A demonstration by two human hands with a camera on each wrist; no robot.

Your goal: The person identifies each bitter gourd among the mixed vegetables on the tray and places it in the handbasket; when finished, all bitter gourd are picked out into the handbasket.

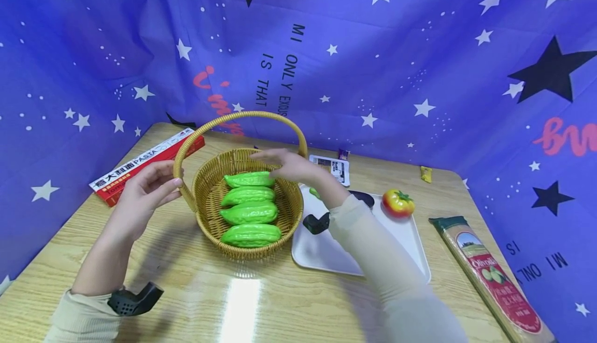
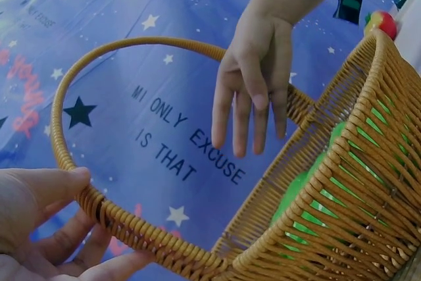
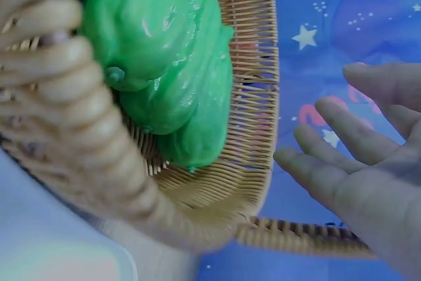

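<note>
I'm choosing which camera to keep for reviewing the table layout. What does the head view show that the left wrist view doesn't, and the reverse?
Only the head view shows the white tray, the red pasta box, the long pasta packet and four green gourds in a row. Only the left wrist view shows the left hand pinching the handle's base up close. Both show the wicker basket, the open right hand above it and the toy tomato.

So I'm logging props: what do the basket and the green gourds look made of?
Basket: woven wicker or rattan, tan and matte, with visible strands and a wrapped handle. Green gourds: probably moulded plastic, given the glossy highlights and uniform colour.
</note>
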